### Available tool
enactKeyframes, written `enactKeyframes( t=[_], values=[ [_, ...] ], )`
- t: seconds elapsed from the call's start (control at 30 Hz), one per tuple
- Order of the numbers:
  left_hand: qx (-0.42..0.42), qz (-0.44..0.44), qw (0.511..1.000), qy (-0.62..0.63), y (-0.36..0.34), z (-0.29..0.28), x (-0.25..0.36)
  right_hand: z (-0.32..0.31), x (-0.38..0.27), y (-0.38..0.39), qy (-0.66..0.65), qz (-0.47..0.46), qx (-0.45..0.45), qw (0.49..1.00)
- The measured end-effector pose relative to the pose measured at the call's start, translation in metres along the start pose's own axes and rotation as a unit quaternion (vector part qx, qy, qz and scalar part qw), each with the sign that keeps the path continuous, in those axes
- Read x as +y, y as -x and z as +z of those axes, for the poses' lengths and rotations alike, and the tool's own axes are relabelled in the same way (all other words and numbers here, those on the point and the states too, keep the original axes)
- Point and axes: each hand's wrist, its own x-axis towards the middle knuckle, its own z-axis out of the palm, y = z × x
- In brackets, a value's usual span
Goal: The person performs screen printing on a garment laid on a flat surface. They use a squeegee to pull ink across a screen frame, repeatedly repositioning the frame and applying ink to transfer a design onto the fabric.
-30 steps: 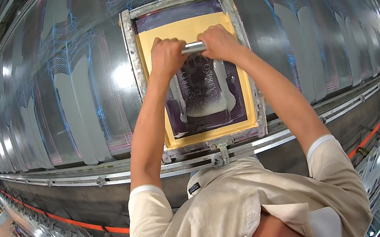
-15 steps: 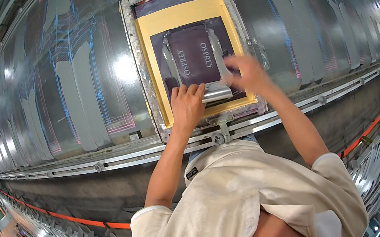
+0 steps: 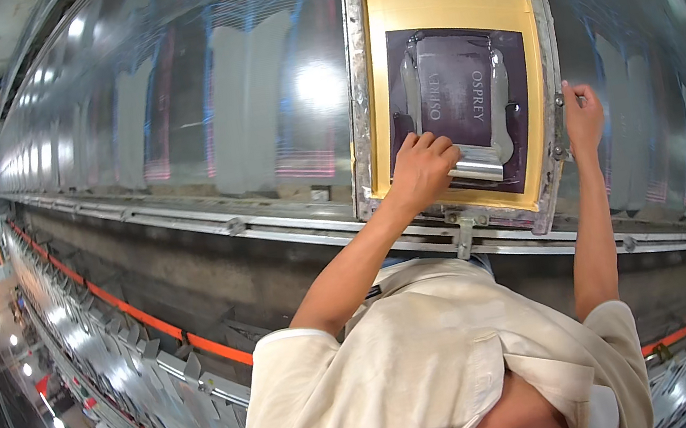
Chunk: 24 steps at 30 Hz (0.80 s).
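Observation:
A screen printing frame [image 3: 541,27] with a metal border lies over the long dark table. Yellow tape [image 3: 453,1] surrounds its dark purple mesh, which carries pale lettering. Grey ink [image 3: 501,97] runs in thick ridges down both sides of the lettered area. Across the near end of the mesh rests a metal squeegee [image 3: 480,164]. My left hand [image 3: 424,169] is closed over the squeegee's left end. Beside the frame's right rail, my right hand [image 3: 584,119] has its fingers curled against the outer edge; the exact contact is partly hidden.
Grey printed panels [image 3: 252,102] with blue and pink lines lie along the table on both sides. A metal rail [image 3: 301,234] follows its near edge, with a clamp bracket [image 3: 463,239] at the frame. Behind me runs an orange strip [image 3: 142,315] beside another long table.
My right hand has left the squeegee area and moved out to the frame's right side. My left hand stays on the squeegee. The view has turned, shifting the frame rightward in it.

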Motion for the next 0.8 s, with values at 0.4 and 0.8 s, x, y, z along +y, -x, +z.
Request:
enactKeyframes(
  t=[0.4,0.8],
  values=[
    [-0.006,-0.038,0.992,-0.122,0.165,-0.182,-0.219,0.257,-0.21,0.137,-0.129,0.004,-0.006,0.992],
    [0.018,0.005,0.992,-0.127,0.215,-0.195,-0.279,0.301,-0.243,0.154,-0.051,0.021,0.002,0.998]
  ],
)
